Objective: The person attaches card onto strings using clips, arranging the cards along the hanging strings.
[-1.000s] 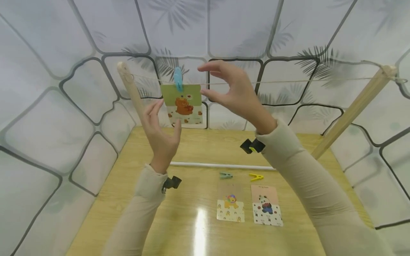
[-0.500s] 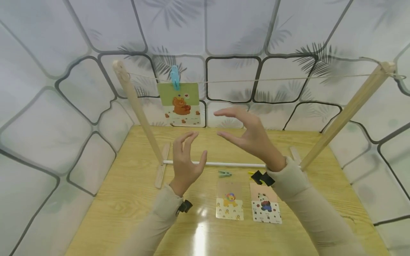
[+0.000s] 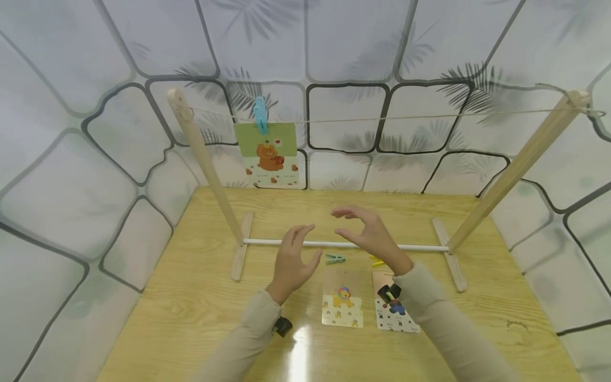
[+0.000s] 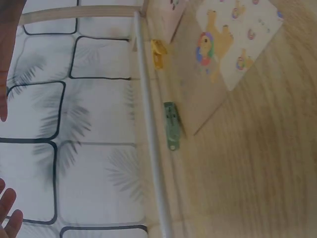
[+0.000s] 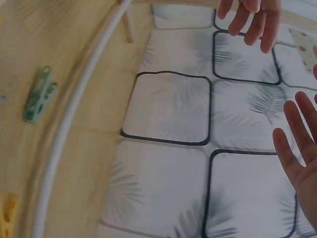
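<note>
Your left hand (image 3: 292, 268) and right hand (image 3: 372, 236) apart, fingers loosely curved, a green clothespin (image 3: 336, 259) and a lion card (image 3: 342, 300) right of your left hand, a blue clothespin (image 3: 260, 114) holding a bear card (image 3: 269, 158) up beyond it

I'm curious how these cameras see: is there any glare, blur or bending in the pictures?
Head view: bright white glare on the yellow wood-grain tabletop, while the long white round rod looks straight; right wrist view: that rod looks curved, probably lens distortion, and the picture is soft; left wrist view: also soft, with small details on the beige-and-white rectangular lion card blurred.
</note>
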The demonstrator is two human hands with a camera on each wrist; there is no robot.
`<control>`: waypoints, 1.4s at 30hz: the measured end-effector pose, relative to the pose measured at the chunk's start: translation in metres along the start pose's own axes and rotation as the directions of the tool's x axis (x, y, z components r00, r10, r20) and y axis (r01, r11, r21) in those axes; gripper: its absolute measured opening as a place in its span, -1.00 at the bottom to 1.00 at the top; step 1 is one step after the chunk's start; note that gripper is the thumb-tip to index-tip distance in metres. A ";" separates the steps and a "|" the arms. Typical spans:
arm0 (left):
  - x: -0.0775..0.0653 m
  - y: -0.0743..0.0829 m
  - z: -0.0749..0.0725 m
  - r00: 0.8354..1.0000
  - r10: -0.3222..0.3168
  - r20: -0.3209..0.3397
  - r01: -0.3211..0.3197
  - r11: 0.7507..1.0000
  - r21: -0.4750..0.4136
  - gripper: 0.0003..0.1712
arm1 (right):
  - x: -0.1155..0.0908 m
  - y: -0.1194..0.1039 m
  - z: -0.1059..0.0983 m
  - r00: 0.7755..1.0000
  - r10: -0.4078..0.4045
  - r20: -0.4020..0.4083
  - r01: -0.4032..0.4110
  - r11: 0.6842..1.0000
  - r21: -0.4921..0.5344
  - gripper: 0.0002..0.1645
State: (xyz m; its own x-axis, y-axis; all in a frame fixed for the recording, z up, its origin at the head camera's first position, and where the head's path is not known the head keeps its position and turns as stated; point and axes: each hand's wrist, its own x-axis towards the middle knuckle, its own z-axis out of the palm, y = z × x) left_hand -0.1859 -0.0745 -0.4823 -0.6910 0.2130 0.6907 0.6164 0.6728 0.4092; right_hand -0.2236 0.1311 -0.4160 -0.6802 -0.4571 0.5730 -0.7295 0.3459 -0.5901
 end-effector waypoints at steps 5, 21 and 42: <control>-0.015 -0.010 0.015 0.986 -0.037 0.162 0.030 0.998 0.049 -0.34 | -0.020 0.030 0.019 0.993 0.102 0.057 -0.101 0.995 -0.007 -0.56; -0.042 -0.023 0.046 0.846 -0.155 0.510 0.102 0.986 0.132 -0.44 | -0.054 0.086 0.052 0.889 0.347 0.298 -0.332 0.938 -0.101 -0.64; -0.054 -0.023 0.068 0.718 -0.214 0.662 0.052 0.965 0.256 -0.23 | -0.052 0.101 0.078 0.802 0.450 0.394 -0.314 0.877 -0.363 -0.73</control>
State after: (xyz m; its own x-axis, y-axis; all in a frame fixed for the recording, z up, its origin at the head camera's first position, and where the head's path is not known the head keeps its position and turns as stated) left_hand -0.1884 -0.0535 -0.5694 -0.8783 0.4779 0.0138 0.4625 0.8419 0.2779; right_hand -0.2564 0.1265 -0.5498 -0.8453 -0.5335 -0.0298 -0.4524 0.7442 -0.4914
